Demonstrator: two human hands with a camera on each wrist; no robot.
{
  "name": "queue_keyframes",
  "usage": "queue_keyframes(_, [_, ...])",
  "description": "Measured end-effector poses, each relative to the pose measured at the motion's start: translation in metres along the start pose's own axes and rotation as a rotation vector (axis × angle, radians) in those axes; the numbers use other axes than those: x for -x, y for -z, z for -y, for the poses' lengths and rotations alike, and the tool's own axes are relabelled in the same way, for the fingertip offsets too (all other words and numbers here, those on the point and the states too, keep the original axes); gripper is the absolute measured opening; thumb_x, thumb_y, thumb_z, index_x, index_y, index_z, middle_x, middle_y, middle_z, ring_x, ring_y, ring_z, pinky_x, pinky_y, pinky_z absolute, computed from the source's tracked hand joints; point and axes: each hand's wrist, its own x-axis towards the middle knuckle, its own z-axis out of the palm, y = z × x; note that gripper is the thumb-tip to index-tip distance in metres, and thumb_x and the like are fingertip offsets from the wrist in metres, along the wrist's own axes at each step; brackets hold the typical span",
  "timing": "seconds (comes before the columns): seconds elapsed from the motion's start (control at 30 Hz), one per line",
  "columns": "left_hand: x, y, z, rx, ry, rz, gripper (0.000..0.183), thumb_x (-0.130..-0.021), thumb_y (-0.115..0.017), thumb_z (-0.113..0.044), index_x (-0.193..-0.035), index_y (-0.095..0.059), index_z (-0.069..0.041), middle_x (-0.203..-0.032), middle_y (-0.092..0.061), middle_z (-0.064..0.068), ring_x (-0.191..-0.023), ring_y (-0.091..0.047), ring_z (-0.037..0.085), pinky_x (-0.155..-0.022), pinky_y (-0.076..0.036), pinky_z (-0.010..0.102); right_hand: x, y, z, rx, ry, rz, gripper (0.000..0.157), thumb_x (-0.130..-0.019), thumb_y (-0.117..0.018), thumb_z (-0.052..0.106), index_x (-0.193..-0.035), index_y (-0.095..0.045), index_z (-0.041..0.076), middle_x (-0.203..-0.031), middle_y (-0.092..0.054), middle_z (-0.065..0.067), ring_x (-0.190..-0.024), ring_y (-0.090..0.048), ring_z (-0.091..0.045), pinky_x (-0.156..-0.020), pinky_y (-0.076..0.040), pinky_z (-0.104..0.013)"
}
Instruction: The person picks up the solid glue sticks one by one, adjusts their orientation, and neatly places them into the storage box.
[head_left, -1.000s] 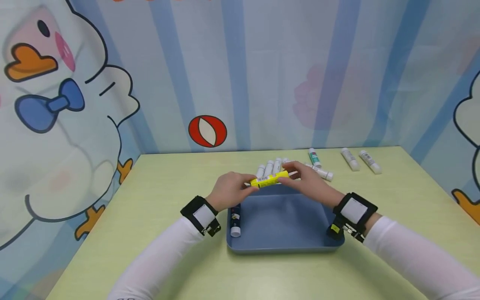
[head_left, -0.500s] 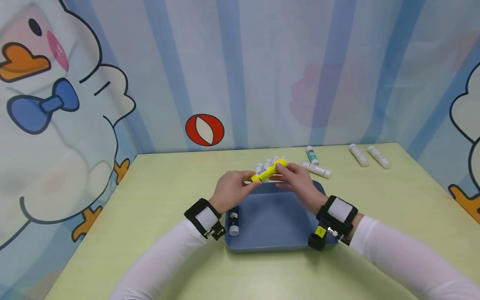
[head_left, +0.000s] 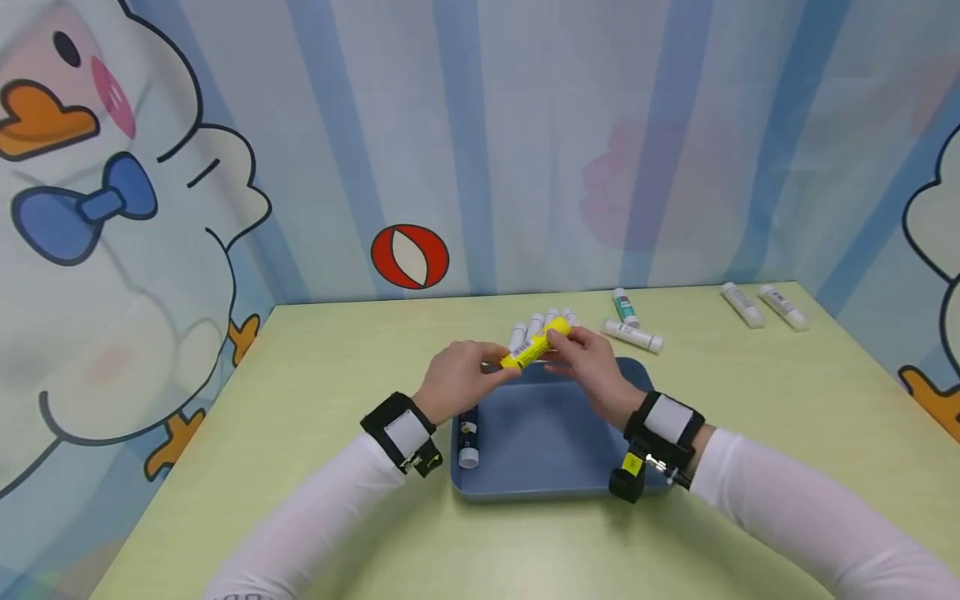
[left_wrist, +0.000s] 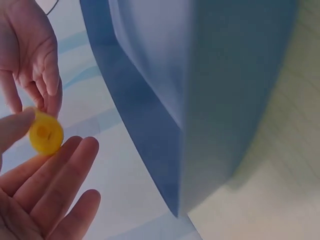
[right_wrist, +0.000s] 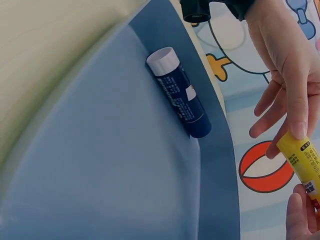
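A yellow glue stick (head_left: 534,343) is held between both hands above the far rim of the blue-grey tray (head_left: 558,442). My left hand (head_left: 461,377) pinches its lower left end between thumb and fingers; in the left wrist view the round yellow end (left_wrist: 46,134) faces the camera. At the raised right end, my right hand (head_left: 596,371) grips with the thumb on top and fingers behind. Inside the tray, along its left wall, lies a dark blue glue stick (right_wrist: 180,95) with a white cap.
Several white glue sticks (head_left: 517,336) lie side by side behind the tray, partly hidden. Right of them are a white stick (head_left: 633,336) and a green-labelled one (head_left: 625,307). Two more, a near white stick (head_left: 742,305) and a far white stick (head_left: 783,307), lie near the back right corner.
My right hand has shifted left and the yellow glue stick's right end has tilted up. The two white sticks at the back right have moved farther right. My left hand keeps its pinch.
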Motion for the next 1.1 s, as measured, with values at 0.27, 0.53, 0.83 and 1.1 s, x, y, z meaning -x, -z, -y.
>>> queue_keyframes(0.27, [0.011,0.01,0.02,-0.1,0.081,0.048,0.046,-0.091,-0.067,-0.041,-0.125,-0.065,-0.009,-0.107,-0.071,0.004,-0.087,-0.067,0.018,-0.067,-0.054,0.027,-0.003,0.002,-0.003,0.097,-0.012,0.051,0.045,-0.104,-0.049,0.023,-0.134,-0.045,-0.01,-0.124,-0.057,-0.025,-0.112,-0.059,-0.033,-0.094,-0.05,-0.039])
queue_keyframes(0.53, [0.025,0.017,0.044,-0.072,0.278,0.116,0.046,-0.091,-0.068,-0.034,-0.121,-0.059,-0.001,-0.085,-0.067,0.007,-0.065,-0.062,0.017,-0.058,-0.051,0.027,-0.005,-0.006,-0.006,0.277,-0.025,0.187,0.046,-0.103,-0.051,0.017,-0.137,-0.035,-0.009,-0.122,-0.058,-0.028,-0.107,-0.061,-0.038,-0.094,-0.05,-0.047])
queue_keyframes(0.83, [0.028,0.007,0.05,0.233,0.432,0.309,0.038,-0.095,-0.064,-0.025,-0.116,-0.063,0.006,-0.067,-0.067,0.006,-0.056,-0.067,0.018,-0.055,-0.056,0.028,-0.014,-0.028,-0.009,0.483,-0.067,0.285,0.037,-0.1,-0.056,0.016,-0.125,-0.039,-0.005,-0.104,-0.065,-0.02,-0.089,-0.066,-0.032,-0.077,-0.056,-0.039])
queue_keyframes(1.1, [0.028,-0.001,0.05,0.334,0.44,0.32,0.019,-0.095,-0.061,-0.009,-0.083,-0.069,0.003,-0.062,-0.067,0.011,-0.054,-0.068,0.02,-0.051,-0.056,0.029,-0.022,-0.045,-0.019,0.627,-0.153,0.363,0.04,-0.097,-0.061,0.018,-0.124,-0.043,-0.005,-0.088,-0.066,-0.011,-0.07,-0.066,-0.02,-0.065,-0.056,-0.03])
